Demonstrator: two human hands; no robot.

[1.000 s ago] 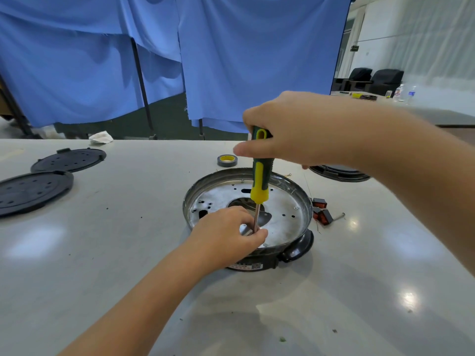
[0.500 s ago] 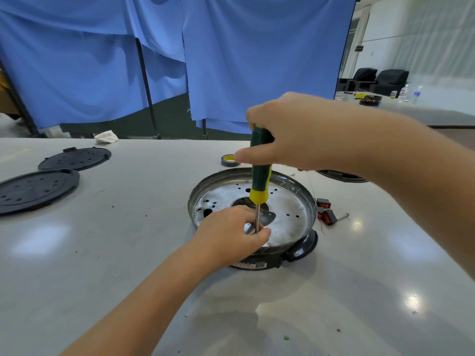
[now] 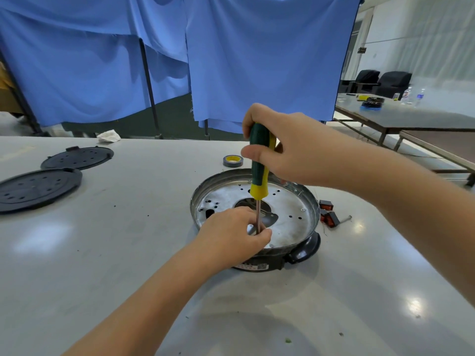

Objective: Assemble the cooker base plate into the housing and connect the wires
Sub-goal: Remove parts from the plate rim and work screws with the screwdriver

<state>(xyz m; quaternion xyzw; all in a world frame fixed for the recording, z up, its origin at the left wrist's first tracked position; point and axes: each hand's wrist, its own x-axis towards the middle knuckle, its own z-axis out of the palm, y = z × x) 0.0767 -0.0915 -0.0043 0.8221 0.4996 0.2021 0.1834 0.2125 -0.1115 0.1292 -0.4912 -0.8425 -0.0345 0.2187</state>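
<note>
Two grips met on one tool: the right hand (image 3: 295, 147) was wrapped round the green-and-yellow plastic handle of an upright screwdriver (image 3: 259, 173), while the left hand (image 3: 235, 233) pinched the bare metal shaft low down, steadying the tip, which its fingers hid. Beneath them the round silver metal base plate (image 3: 290, 214) sat inside the shallow dark cooker housing (image 3: 259, 264), near the middle of the pale grey bench (image 3: 115, 253). Thin stamped sheet like that probably handles light and stiff but sharp at the edge, and is best held by the housing's rim or its black side handle (image 3: 305, 250). Small red-and-black electrical parts (image 3: 329, 214) lay just right of the housing, a grey tape roll (image 3: 233, 160) behind it, and two black perforated plastic discs (image 3: 38, 187) well apart at the left
</note>
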